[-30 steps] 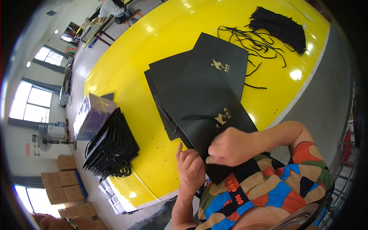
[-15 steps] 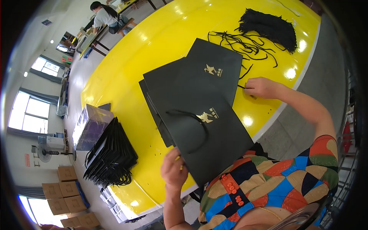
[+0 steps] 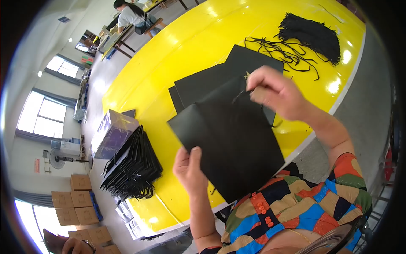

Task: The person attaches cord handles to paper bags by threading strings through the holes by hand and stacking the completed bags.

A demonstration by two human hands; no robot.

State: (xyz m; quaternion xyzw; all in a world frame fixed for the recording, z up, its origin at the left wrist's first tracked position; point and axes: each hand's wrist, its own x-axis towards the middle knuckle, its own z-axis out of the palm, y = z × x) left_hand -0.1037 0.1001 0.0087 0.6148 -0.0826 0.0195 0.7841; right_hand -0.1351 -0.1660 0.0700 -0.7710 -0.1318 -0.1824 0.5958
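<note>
A black paper bag (image 3: 237,144) is held tilted above the table's near edge, its plain side facing up. My left hand (image 3: 190,169) grips its left edge, thumb on top. Over the bag's upper right corner, my right hand (image 3: 277,93) pinches what looks like a black cord; a thin, blurred strand shows at the fingertips. Beneath and beyond lie more flat black bags (image 3: 203,82), partly covered by the held one. Loose black cords (image 3: 292,55) are spread behind my right hand, beside a thick bundle of black cords (image 3: 311,36).
On the yellow table (image 3: 148,97), a stack of black bags with handles (image 3: 133,165) leans by a plastic-wrapped box (image 3: 114,133). Cartons (image 3: 74,201) and a fan (image 3: 59,158) stand left. Another person (image 3: 133,19) sits far off; someone's hand (image 3: 76,245) shows bottom left.
My right hand has risen from the table and moved left over the bag. My left hand has raised and tilted the bag; its gold print and handle no longer show.
</note>
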